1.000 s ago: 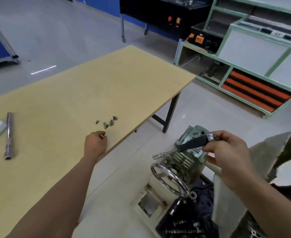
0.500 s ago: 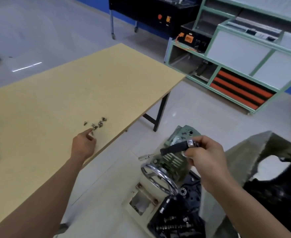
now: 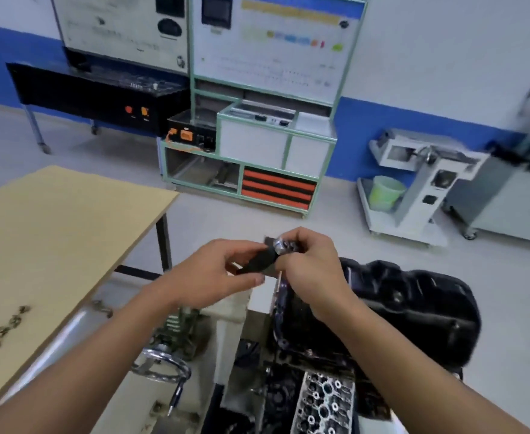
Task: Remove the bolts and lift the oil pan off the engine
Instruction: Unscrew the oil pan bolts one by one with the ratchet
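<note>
Both hands meet in mid-air over the engine stand. My left hand point(image 3: 216, 274) grips the black handle of the ratchet wrench point(image 3: 257, 261). My right hand point(image 3: 307, 264) pinches the wrench's silver head end point(image 3: 284, 245). Below and to the right sits the black oil pan point(image 3: 414, 311) on the engine point(image 3: 323, 402), partly hidden by my right forearm. Several loose bolts point(image 3: 7, 324) lie on the wooden table point(image 3: 54, 233) at the far left.
A chrome hand wheel point(image 3: 163, 368) of the engine stand sits below my left forearm. Green-framed equipment racks point(image 3: 251, 164) and a black console point(image 3: 101, 92) line the back wall. A white cart point(image 3: 420, 189) with a green bucket stands at the right.
My left hand left the bolts on the table and came over to grip the wrench handle. The view swung right and up, bringing the oil pan and back wall into sight.
</note>
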The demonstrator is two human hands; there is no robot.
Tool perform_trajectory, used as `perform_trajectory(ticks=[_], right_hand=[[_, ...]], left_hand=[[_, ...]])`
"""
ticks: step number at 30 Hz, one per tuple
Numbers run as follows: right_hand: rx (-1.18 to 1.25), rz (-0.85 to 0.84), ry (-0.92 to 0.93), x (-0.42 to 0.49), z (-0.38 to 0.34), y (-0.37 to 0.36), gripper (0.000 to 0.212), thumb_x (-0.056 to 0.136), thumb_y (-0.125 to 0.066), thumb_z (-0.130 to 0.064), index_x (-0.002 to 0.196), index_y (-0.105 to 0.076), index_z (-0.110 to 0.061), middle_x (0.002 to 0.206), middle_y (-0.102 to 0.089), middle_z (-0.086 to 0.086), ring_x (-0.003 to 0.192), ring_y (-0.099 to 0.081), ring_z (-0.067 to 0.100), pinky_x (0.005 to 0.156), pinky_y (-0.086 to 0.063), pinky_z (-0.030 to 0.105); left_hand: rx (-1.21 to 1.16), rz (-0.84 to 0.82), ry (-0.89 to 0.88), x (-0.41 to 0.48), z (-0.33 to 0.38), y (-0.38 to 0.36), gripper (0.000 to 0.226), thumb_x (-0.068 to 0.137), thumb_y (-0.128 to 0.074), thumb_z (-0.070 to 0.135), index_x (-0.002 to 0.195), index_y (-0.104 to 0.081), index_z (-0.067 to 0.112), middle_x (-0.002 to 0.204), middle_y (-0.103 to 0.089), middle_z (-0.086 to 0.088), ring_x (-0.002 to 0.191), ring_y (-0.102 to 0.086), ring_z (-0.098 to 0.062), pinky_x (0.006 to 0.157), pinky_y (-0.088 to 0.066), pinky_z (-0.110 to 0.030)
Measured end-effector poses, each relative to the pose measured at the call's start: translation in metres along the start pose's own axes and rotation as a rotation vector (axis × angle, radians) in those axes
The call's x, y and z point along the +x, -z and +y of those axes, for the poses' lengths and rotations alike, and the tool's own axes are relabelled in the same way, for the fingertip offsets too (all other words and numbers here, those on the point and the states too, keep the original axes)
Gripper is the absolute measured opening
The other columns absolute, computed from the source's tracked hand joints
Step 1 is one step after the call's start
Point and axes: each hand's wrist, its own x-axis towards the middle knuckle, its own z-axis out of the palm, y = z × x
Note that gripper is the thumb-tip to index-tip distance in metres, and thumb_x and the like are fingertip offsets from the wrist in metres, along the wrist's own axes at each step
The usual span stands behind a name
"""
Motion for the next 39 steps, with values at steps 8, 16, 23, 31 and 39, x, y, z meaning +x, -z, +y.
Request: perform_trajectory(ticks=[8,16,23,31,39], right_hand=[[-0.394,0.040,0.120,-0.069,0.016,0.144,0.027,0.068,-0.058,0.001,0.076,-0.066,-0.024,0.072,-0.069,-0.010,0.068,-0.062,0.004,0.060,-0.052,0.023],[-0.665,-0.237,0.161,-0.079,0.035,0.143,0.021,0.084,-0.070,-0.022,0.104,-0.066,-0.027,0.098,-0.066,-0.009,0.089,-0.062,0.013,0.079,-0.056,0.039],[-0.736,-0.208,0.186,-0.064,0.046,0.132,0.019,0.090,-0.070,-0.037,0.107,-0.067,-0.030,0.100,-0.068,-0.006,0.078,-0.058,0.016,0.079,-0.055,0.044],[-0.844,-0.173,0.182,-0.058,0.043,0.128,0.026,0.087,-0.072,-0.042,0.110,-0.071,-0.031,0.102,-0.067,-0.004,0.093,-0.061,0.021,0.079,-0.054,0.040],[-1.001,-0.141,0.121,-0.059,0.035,0.124,0.042,0.077,-0.074,-0.052,0.061,-0.052,-0.020,0.062,-0.052,-0.002,0.055,-0.052,0.018,0.048,-0.034,0.028]], left_hand=[[-0.070,-0.177,-0.137,0.038,0.075,-0.124,0.030,0.088,-0.079,0.011,0.116,-0.069,0.014,0.100,-0.078,0.001,0.094,-0.073,-0.014,0.090,-0.058,-0.035],[0.075,-0.097,-0.116,0.025,0.040,-0.157,0.026,0.086,-0.081,0.022,0.107,-0.069,0.030,0.090,-0.076,0.014,0.084,-0.072,-0.005,0.081,-0.060,-0.037],[0.116,0.006,-0.080,0.023,0.018,-0.156,0.021,0.084,-0.084,0.024,0.093,-0.065,0.022,0.075,-0.071,0.018,0.070,-0.068,-0.005,0.068,-0.051,-0.019],[0.122,0.032,-0.117,0.023,0.017,-0.155,0.019,0.086,-0.083,0.020,0.090,-0.064,0.022,0.072,-0.069,0.025,0.066,-0.065,0.002,0.063,-0.045,-0.010],[0.198,0.043,-0.125,0.022,0.015,-0.160,0.035,0.087,-0.081,0.025,0.077,-0.051,0.039,0.068,-0.067,0.021,0.061,-0.062,-0.003,0.057,-0.045,-0.015]])
